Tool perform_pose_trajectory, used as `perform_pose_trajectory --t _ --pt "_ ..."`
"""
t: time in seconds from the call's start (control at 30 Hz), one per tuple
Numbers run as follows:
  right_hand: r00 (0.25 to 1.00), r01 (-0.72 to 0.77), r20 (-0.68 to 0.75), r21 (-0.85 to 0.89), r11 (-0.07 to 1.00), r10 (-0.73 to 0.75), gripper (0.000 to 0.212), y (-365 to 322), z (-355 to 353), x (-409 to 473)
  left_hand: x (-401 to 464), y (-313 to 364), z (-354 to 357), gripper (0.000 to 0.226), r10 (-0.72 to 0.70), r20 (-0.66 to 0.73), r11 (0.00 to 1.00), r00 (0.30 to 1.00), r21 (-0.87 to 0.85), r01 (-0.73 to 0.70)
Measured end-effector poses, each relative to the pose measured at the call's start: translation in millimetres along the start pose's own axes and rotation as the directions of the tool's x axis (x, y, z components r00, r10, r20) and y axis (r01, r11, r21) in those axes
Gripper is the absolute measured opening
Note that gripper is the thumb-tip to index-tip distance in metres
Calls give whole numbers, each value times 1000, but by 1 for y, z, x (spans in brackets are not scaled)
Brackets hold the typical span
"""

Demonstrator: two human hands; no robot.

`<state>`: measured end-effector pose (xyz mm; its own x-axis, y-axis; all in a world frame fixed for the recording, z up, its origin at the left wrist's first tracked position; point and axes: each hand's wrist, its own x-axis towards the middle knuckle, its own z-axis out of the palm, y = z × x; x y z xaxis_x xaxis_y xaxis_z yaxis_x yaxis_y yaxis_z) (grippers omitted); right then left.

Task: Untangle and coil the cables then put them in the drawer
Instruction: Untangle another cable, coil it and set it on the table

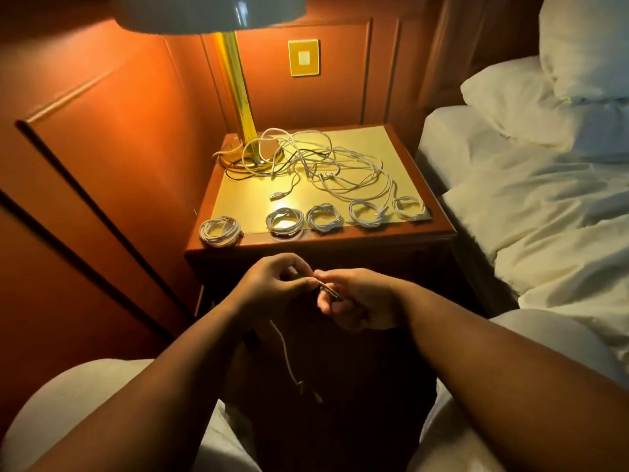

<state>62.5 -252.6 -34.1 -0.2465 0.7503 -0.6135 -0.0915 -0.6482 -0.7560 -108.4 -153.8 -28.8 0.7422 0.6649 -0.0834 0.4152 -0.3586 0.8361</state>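
Both hands' grip [315, 284] pinches thin white cable [286, 356]; five round coils [323, 218] nearby.

A single wide-angle head view looks forward and steeply down from above the hands [315, 294], which sit close below it. The counter [439, 229] lies just beyond the hands, the bed [544, 206] to their right.

Bare forearms, no sleeves, bare hands [320, 294], pale white trousers [78, 396] over both knees
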Motion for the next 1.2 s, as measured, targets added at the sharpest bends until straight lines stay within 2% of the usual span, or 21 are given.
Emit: perform_pose_trajectory --t 0.07,0.13,0.23,0.3,0.37,0.47,0.5,0.57,0.6,0.67,0.73,0.8,0.87,0.93,0.97,1.13,1.2 --pt "983 65 152 240 969 -103 53 5 -8 6 4 -8 9 7 -88 22 962 996 -257 91" --pt "954 144 177 444 884 -244 46 2 -11 11 11 -12 19 8 -135 8 906 991 -404 127" --pt "921 298 10 627 719 -390 42 -9 -15 15 25 -16 37 16 -179 -23 874 984 -463 148" --pt "895 386 -108 674 630 -433 43 -16 -22 20 32 -20 49 19 -196 8 878 981 -445 179" --pt "867 471 -177 597 650 -466 43 -20 -31 26 33 -21 58 19 -192 102 901 976 -375 216" --pt "792 600 -341 290 745 -506 39 -22 -41 36 33 -21 63 19 -200 301 926 932 -252 280" --pt "768 609 -364 164 776 -526 37 -23 -41 38 35 -19 61 19 -196 328 930 924 -237 281" --pt "745 552 -335 -174 815 -577 29 -22 -38 41 40 -18 54 17 -173 290 962 941 -153 224" --pt "752 485 -295 -359 798 -589 27 -21 -35 42 43 -17 50 16 -160 262 981 952 -62 182" --pt "772 333 -244 -631 700 -587 24 -20 -29 43 45 -14 43 15 -145 233 985 962 122 119" --pt "768 211 -249 -772 600 -590 18 -22 -24 41 45 -13 38 17 -138 225 973 965 212 90" --pt "782 107 -276 -823 557 -558 17 -22 -22 39 40 -10 37 11 -118 220 950 968 308 46" --pt "808 12 -296 -856 517 -509 19 -20 -22 37 37 -11 36 11 -55 139 914 989 406 -6" --pt "834 -43 -283 -889 455 -474 24 -17 -20 35 37 -14 32 13 13 46 923 999 383 -30" --pt "845 -38 -274 -888 458 -460 26 -17 -19 34 37 -15 29 13 42 19 943 999 331 -45" --pt "904 60 -235 -757 651 -357 37 -24 -14 24 37 -14 18 33 84 -17 992 996 93 -82" --pt "928 110 -246 -535 838 -279 37 -23 -12 20 39 -17 14 29 102 32 993 994 49 -104"
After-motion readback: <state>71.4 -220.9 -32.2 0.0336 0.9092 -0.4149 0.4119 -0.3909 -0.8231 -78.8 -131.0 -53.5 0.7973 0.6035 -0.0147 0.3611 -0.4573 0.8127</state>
